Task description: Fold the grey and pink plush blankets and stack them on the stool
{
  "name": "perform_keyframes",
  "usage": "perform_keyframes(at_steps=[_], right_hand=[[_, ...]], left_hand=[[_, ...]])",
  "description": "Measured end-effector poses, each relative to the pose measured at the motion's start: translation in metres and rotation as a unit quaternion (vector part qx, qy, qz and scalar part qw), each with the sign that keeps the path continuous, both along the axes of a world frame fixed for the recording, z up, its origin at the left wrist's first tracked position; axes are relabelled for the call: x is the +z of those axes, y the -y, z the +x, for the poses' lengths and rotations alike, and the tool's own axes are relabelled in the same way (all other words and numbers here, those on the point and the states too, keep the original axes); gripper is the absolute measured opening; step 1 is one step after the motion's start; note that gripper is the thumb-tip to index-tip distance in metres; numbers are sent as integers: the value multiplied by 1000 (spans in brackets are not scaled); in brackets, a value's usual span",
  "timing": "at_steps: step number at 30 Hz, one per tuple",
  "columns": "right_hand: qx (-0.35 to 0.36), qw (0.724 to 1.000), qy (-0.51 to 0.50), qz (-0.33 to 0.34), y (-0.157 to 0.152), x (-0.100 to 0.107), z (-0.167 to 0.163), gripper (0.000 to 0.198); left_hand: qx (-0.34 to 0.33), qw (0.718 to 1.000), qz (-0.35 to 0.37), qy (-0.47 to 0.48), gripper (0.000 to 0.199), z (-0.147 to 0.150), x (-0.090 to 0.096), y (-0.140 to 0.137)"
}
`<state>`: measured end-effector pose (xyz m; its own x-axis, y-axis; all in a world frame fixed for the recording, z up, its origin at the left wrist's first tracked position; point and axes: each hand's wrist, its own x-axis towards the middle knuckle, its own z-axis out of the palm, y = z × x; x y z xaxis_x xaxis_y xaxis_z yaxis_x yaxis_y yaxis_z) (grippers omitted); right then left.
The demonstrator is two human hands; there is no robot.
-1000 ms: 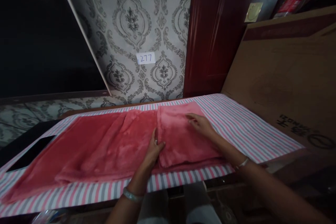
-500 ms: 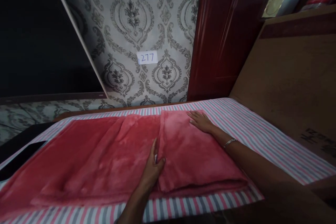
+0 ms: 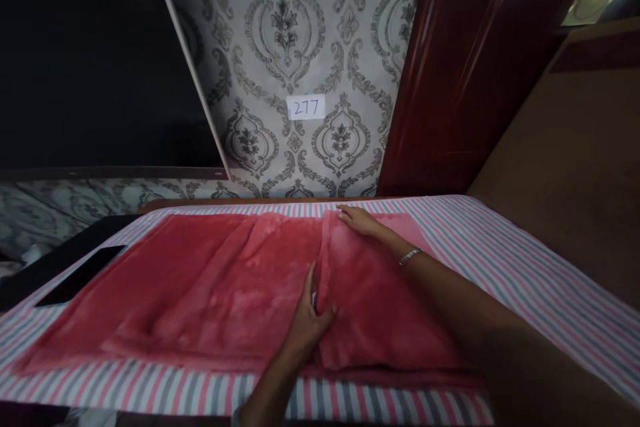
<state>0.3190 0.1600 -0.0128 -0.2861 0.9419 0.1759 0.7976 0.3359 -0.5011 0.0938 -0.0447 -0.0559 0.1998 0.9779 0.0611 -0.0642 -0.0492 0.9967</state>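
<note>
A red plush blanket (image 3: pixel 250 287) lies spread on a striped cloth, with its right part folded over into a doubled panel. My left hand (image 3: pixel 309 320) rests along the edge of that panel near the middle, thumb apart from the stretched fingers. A small white spot shows between its thumb and fingers; I cannot make out what it is. My right hand (image 3: pixel 356 219), with a silver bangle on the wrist, lies at the far left corner of the panel, fingers stretched over the plush.
The striped cloth (image 3: pixel 500 260) covers the table. A black flat object (image 3: pixel 83 275) lies at the left. Behind stand a dark screen (image 3: pixel 100 67) and a patterned wall bearing a paper marked 277 (image 3: pixel 306 107). A large cardboard box (image 3: pixel 575 167) stands at the right.
My right hand has slid left along the panel's far edge to its corner. The left hand stays at the panel's edge. The view has turned slightly left.
</note>
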Motion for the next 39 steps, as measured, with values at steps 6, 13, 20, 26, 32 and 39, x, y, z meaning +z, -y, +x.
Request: perform_keyframes(at_steps=[6, 13, 20, 26, 32, 39], right_hand=[[9, 997, -72, -39, -28, -3, -17, 31], [43, 985, -165, -30, -39, -4, -32, 22], [42, 986, -156, -35, -38, -25, -44, 25], [29, 990, -132, -47, -46, -27, -42, 24], [24, 993, -104, -43, -44, -25, -47, 18], [1, 997, -64, -31, -42, -23, -48, 16]], left_hand=[[-13, 999, -31, -5, 121, -3, 3, 9], [-58, 994, 4, -92, 110, -4, 12, 32], [-81, 993, -29, -84, 104, -14, 17, 46], [-110, 987, -28, -111, 101, -16, 18, 46], [-92, 989, -28, -112, 107, -14, 21, 48], [-81, 984, 32, -158, 92, -9, 23, 58]])
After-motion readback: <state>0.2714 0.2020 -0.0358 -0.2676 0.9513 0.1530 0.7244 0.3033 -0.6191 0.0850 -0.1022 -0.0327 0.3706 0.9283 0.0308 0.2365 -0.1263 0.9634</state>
